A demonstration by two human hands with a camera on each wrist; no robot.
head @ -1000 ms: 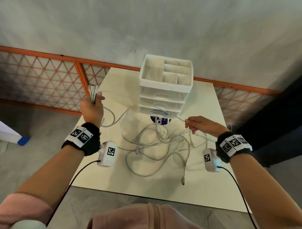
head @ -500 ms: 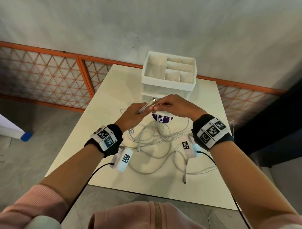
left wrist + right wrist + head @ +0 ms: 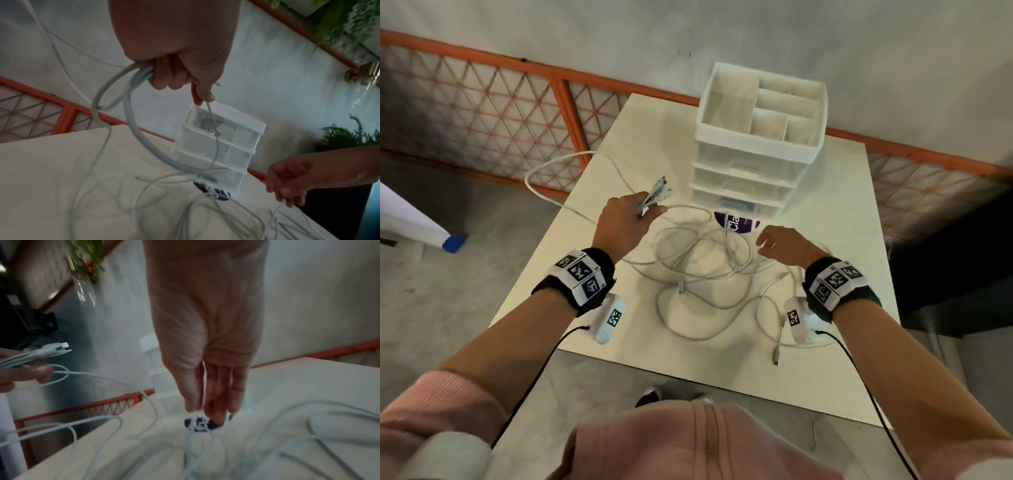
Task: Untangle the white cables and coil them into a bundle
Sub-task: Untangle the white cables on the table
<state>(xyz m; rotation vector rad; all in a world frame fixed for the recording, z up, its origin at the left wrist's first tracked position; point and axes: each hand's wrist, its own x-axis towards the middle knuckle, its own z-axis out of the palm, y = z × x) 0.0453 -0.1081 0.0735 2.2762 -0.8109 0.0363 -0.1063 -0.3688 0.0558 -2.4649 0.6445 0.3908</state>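
- The counter (image 3: 835, 219) is a pale square top; its far edge lies toward the wall and its near edge toward the person.
- A drawer box (image 3: 756, 144) of clear and white plastic stands at the middle of the far edge, with an open divided tray on top and a purple sticker (image 3: 736, 222) on the counter at its foot.
- The white cables (image 3: 698, 270) lie in a loose tangle over the middle of the counter, their loops crossing one another between the two hands and running out toward the near right corner.
- One long loop (image 3: 541, 185) of cable swings out past the left edge of the counter, in the air, and comes back to the left hand.
- The left hand (image 3: 621, 222) is raised over the left part of the counter, its fingers (image 3: 164, 78) curled round a bunch of cable ends.
- The plugs (image 3: 659, 193) of that bunch stick out of the fist side by side, their long axis pointing toward the far edge and the drawer box.
- The right hand (image 3: 786, 245) hangs over the right part of the tangle with its fingers (image 3: 216, 394) nearly straight, close together and pointing down at the cables; whether they touch a strand I cannot tell.
- A loose plug (image 3: 776, 358) lies near the near right corner, its long axis pointing at the near edge.
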